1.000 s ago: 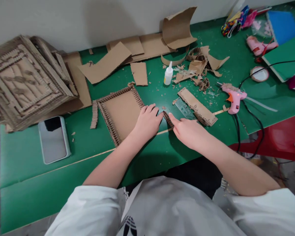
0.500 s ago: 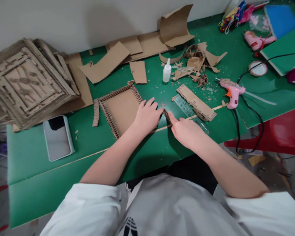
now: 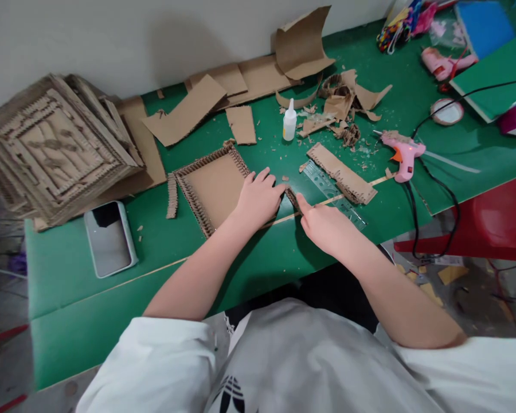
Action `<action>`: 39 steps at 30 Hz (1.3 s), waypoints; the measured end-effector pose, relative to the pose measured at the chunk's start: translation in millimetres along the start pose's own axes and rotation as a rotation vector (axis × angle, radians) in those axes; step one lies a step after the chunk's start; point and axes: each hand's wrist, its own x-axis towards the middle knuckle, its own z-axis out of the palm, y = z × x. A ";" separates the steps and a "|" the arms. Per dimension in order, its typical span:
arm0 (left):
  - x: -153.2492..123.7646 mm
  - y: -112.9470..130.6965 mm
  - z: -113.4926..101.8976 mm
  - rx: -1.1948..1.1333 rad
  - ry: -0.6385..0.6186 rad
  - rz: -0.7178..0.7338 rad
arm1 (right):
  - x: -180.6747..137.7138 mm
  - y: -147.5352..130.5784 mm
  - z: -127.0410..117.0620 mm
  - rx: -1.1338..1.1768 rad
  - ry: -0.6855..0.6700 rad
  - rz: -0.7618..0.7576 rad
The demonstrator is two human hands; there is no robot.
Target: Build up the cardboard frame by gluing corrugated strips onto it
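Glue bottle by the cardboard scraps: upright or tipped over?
Upright. The white glue bottle stands on its base on the green table, nozzle pointing up, capped, beside the cardboard scraps.

Plain pale wall (image 3: 112,34) spans the upper frame, evenly lit; green-topped table (image 3: 90,298) butts against it and fills the middle; red plastic seat (image 3: 499,223) stands at the right edge; grey floor (image 3: 477,292) at lower right carries cardboard offcuts; light diffuse, shadows soft.
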 end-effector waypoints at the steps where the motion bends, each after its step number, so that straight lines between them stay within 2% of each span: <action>1: -0.3 0.1 -0.6 0.002 -0.005 0.000 | -0.7 -0.6 0.1 -0.002 -0.002 0.004; 23: -2.6 2.0 6.3 0.034 0.025 -0.009 | -12.7 -6.8 18.9 -0.047 0.020 0.097; 39: -4.5 4.7 2.6 0.004 0.007 -0.023 | -27.0 -14.8 33.6 -0.109 0.040 0.132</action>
